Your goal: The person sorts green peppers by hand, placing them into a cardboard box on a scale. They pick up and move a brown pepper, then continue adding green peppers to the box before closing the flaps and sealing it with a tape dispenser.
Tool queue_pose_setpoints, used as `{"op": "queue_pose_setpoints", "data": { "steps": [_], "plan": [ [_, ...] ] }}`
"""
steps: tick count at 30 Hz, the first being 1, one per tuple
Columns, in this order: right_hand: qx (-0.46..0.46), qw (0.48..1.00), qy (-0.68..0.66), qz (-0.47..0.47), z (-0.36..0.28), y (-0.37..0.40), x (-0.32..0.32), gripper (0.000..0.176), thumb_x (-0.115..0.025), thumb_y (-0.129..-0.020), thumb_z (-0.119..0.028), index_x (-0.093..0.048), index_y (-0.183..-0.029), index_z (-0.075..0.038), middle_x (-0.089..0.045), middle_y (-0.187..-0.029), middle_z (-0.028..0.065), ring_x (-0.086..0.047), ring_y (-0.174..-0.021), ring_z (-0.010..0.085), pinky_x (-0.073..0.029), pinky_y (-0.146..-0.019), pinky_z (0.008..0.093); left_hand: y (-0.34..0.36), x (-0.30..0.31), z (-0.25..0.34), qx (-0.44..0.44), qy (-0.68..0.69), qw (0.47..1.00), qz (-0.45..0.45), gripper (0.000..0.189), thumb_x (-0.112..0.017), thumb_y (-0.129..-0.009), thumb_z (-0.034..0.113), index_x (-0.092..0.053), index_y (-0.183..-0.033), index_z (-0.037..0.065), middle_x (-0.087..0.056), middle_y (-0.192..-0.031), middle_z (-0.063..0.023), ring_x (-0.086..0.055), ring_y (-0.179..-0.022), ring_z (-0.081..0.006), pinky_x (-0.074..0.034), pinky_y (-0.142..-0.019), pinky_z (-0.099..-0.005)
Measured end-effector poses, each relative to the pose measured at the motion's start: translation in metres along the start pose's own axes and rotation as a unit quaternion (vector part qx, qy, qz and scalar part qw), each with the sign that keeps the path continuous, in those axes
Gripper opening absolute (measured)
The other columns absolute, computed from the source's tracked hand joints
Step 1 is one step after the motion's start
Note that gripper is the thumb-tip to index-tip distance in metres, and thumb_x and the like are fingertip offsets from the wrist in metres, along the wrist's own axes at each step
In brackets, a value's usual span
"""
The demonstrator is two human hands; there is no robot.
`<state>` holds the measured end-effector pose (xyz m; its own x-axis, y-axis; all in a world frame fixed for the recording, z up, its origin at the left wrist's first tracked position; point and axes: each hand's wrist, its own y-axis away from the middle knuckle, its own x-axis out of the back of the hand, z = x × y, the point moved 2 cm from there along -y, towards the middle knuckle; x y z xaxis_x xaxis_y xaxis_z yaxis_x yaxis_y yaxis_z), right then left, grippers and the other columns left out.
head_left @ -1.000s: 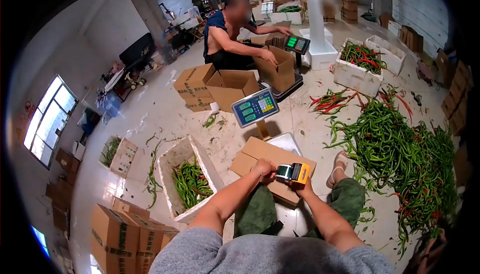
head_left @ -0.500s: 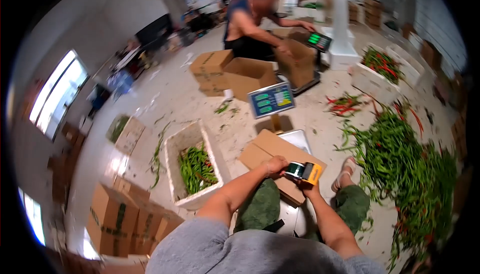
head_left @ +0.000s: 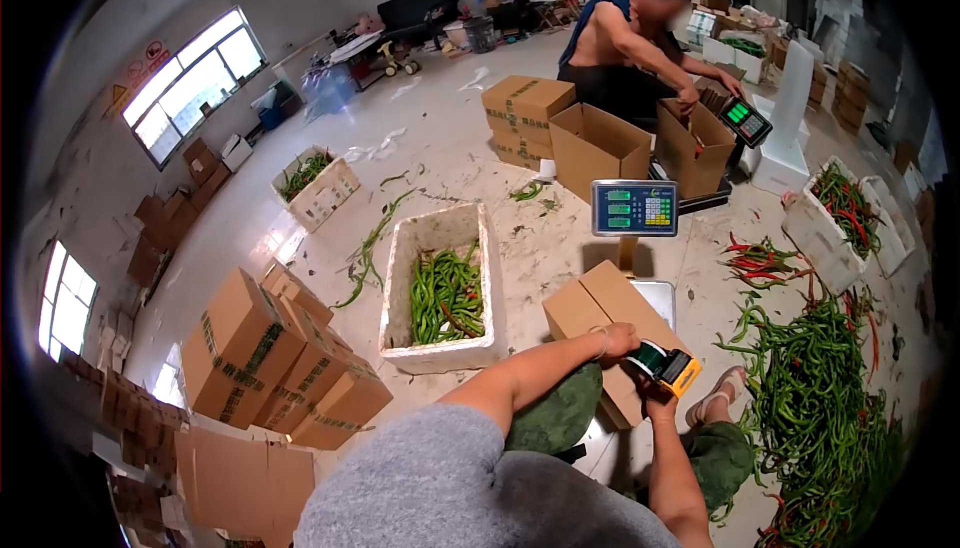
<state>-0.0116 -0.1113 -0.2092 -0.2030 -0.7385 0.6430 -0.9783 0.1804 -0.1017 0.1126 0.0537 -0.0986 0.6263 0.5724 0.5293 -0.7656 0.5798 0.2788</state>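
My right hand [head_left: 661, 407] is wrapped round a yellow and black tape dispenser [head_left: 681, 372], held just above a closed cardboard box [head_left: 592, 310]. A roll of dark green packing tape [head_left: 648, 357] sits in the dispenser. Beside the roll, my left hand [head_left: 619, 339] is closed, its fingers at the tape; the fingertips are partly hidden. The box rests on a platform scale [head_left: 655, 296], partly covering its plate. Behind the box stands the scale's display [head_left: 635, 209], with lit green digits.
A foam box of green peppers [head_left: 437, 351] stands left of the scale; a large pepper pile [head_left: 820, 398] lies right. Taped cartons [head_left: 245, 343] are stacked at the left. Across the floor a co-worker [head_left: 625, 43] bends over an open carton [head_left: 697, 153] on another scale.
My view has turned left, so the scene sits farther right in the picture. Both hands stay with the tape dispenser over the cardboard box; the dispenser's tilt looks slightly different.
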Motion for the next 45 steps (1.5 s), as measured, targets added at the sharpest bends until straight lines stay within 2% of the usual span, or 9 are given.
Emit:
{"op": "queue_pose_setpoints", "data": {
  "steps": [9,12,15,26,28,30,33,38,45],
  "plan": [
    [0.057,0.991,0.115,0.033,-0.039,-0.001,0.021,0.039,-0.059,-0.081,-0.038,-0.060,-0.103,-0.006,-0.065,-0.096,0.0100,-0.059,-0.089,0.0304,-0.047,-0.078,0.0377,-0.011,-0.004,-0.017,-0.094,-0.094,0.990,0.054,0.029,-0.052,-0.077,0.023,-0.061,-0.085,-0.004,-0.063,-0.075,-0.0189,-0.062,-0.063,-0.0305,-0.050,-0.059,-0.0382],
    [0.067,0.994,0.074,0.053,-0.039,-0.001,0.021,0.037,-0.065,-0.079,-0.031,-0.060,-0.104,-0.004,-0.065,-0.096,0.0105,-0.060,-0.089,0.0292,-0.047,-0.078,0.0367,0.012,0.006,0.005,0.048,0.181,0.982,-0.029,0.019,-0.054,-0.079,0.017,-0.059,-0.079,-0.001,-0.061,-0.069,-0.0143,-0.058,-0.051,-0.0234,-0.047,-0.046,-0.0357],
    [0.027,0.996,-0.057,0.069,-0.043,0.002,0.022,0.037,-0.065,-0.080,-0.029,-0.059,-0.106,-0.003,-0.065,-0.096,0.0105,-0.060,-0.088,0.0284,-0.047,-0.078,0.0358,0.031,0.013,0.027,0.041,0.235,0.971,0.026,0.007,-0.052,-0.081,0.009,-0.056,-0.079,0.003,-0.054,-0.061,-0.0071,-0.056,-0.050,-0.0162,-0.045,-0.041,-0.0291],
    [0.039,0.988,0.151,-0.022,-0.047,0.003,0.028,0.039,-0.054,-0.085,-0.038,-0.056,-0.113,-0.011,-0.060,-0.112,0.0066,-0.054,-0.103,0.0272,-0.043,-0.087,0.0381,0.023,0.018,0.026,0.076,0.206,0.976,0.002,0.005,-0.059,-0.073,-0.002,-0.063,-0.071,-0.001,-0.059,-0.057,-0.0065,-0.054,-0.046,-0.0132,-0.044,-0.042,-0.0277],
    [0.059,0.998,-0.005,0.017,-0.009,-0.002,0.006,0.040,-0.053,-0.086,-0.038,-0.055,-0.114,-0.010,-0.060,-0.112,0.0070,-0.054,-0.103,0.0265,-0.043,-0.088,0.0377,0.022,0.019,0.026,0.059,0.186,0.981,0.000,0.005,-0.059,-0.072,-0.003,-0.062,-0.069,-0.001,-0.058,-0.056,-0.0065,-0.054,-0.046,-0.0135,-0.044,-0.042,-0.0282],
    [0.002,0.996,0.081,-0.037,0.008,-0.006,0.005,0.041,-0.054,-0.085,-0.035,-0.055,-0.115,-0.007,-0.059,-0.113,0.0119,-0.054,-0.105,0.0305,-0.040,-0.092,0.0374,0.011,0.015,0.017,0.055,0.175,0.983,-0.026,0.006,-0.059,-0.072,-0.002,-0.061,-0.066,0.000,-0.057,-0.055,-0.0063,-0.053,-0.046,-0.0139,-0.043,-0.042,-0.0284],
    [-0.004,0.997,-0.073,0.021,-0.045,0.005,0.029,0.042,-0.060,-0.083,-0.033,-0.055,-0.112,-0.003,-0.061,-0.107,0.0141,-0.057,-0.098,0.0290,-0.044,-0.087,0.0390,0.010,0.009,0.014,0.064,0.190,0.980,-0.012,0.013,-0.059,-0.073,0.007,-0.060,-0.062,0.002,-0.055,-0.050,-0.0059,-0.052,-0.044,-0.0135,-0.040,-0.041,-0.0289],
    [-0.002,0.995,0.101,-0.025,-0.059,0.001,0.038,0.032,-0.053,-0.086,-0.029,-0.064,-0.095,0.000,-0.065,-0.093,0.0159,-0.061,-0.084,0.0321,-0.047,-0.073,0.0401,0.014,0.016,0.025,0.075,0.025,0.996,-0.041,0.018,-0.059,-0.071,0.016,-0.065,-0.066,0.000,-0.061,-0.060,-0.0129,-0.060,-0.054,-0.0227,-0.048,-0.052,-0.0353],
    [0.022,0.996,-0.051,0.069,-0.052,0.002,0.034,0.033,-0.063,-0.081,-0.025,-0.061,-0.100,0.002,-0.065,-0.096,0.0160,-0.061,-0.087,0.0311,-0.048,-0.074,0.0385,0.007,0.012,0.029,0.024,-0.147,0.989,0.014,0.028,-0.056,-0.071,0.024,-0.065,-0.079,-0.001,-0.062,-0.085,-0.0237,-0.061,-0.083,-0.0357,-0.048,-0.074,-0.0388]
  ]
}}
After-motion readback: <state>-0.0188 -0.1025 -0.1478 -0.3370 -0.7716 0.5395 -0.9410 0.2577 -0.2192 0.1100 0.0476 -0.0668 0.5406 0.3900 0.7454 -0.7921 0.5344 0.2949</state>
